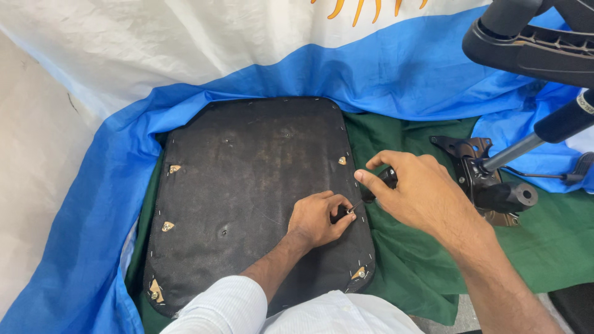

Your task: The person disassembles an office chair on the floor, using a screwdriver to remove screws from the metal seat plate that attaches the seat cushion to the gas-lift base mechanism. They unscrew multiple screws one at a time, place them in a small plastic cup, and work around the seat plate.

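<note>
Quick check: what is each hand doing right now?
Left hand: closed, pinching a small metal screw on the black seat base.
Right hand: closed on a black-handled screwdriver.

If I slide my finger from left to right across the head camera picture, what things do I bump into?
Blue cloth → black seat panel → left hand → right hand holding a screwdriver → metal chair mechanism on the green cloth.

surface: pale floor (31,185) | on it: blue-and-white cloth (383,68), green cloth (408,260) spread flat
</note>
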